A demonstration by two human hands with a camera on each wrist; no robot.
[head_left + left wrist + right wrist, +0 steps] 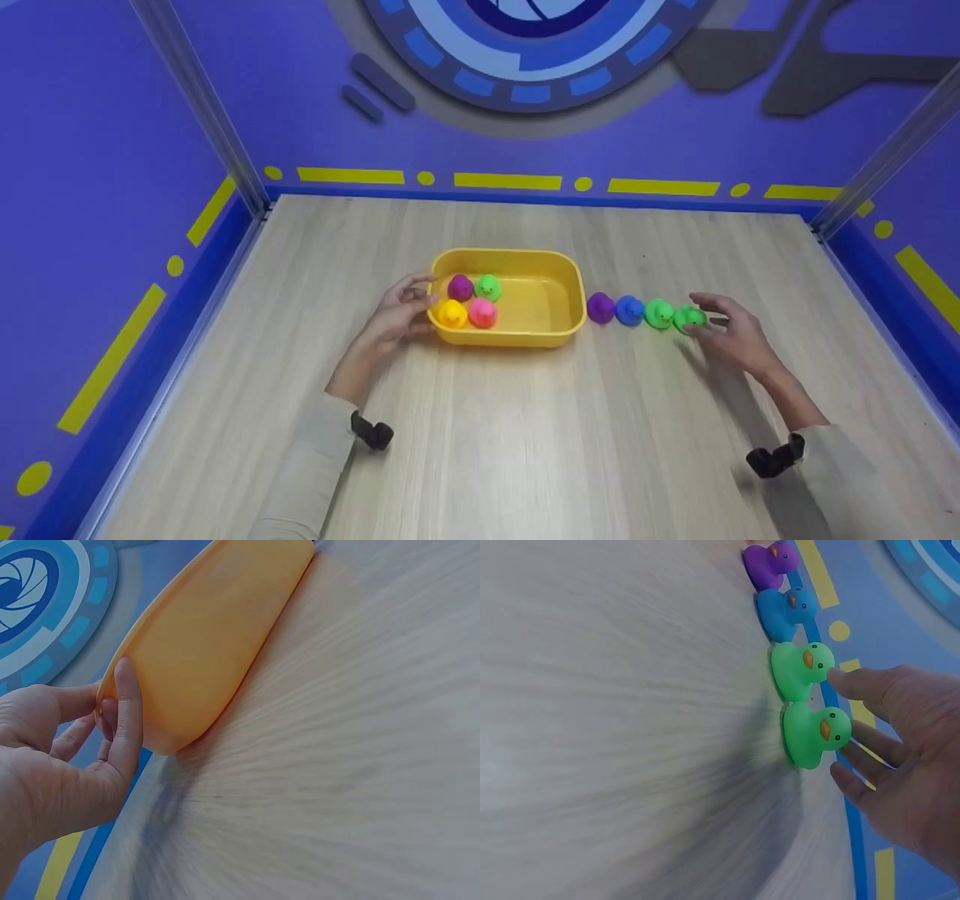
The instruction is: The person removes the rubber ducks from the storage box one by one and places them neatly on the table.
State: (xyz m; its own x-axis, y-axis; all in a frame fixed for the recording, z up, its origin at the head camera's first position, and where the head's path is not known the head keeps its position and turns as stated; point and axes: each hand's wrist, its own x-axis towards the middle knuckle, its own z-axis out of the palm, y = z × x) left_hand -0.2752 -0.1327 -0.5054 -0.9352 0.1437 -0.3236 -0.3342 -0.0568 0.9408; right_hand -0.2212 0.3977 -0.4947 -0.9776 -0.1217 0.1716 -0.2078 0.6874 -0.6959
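A yellow plastic tub point(560, 339) sits mid-table with a purple duck point(460, 287), a green duck point(488, 288), a yellow duck point(452, 314) and a pink duck point(483, 313) in its left half. My left hand point(399, 316) pinches the tub's left rim between thumb and fingers. Right of the tub runs a row of toy ducks: purple point(769, 565), blue point(786, 613) and two green. My right hand point(731, 334) is around the end green duck point(810, 736), fingers spread and loosely bent, with the thumb near the neighbouring green duck point(799, 669).
Pale wood-grain table point(495, 442) lies under everything. Blue printed walls point(300, 135) with yellow dashes stand at the back and both sides, with metal posts point(217, 127) at the corners. A small black camera point(373, 433) is worn on each wrist.
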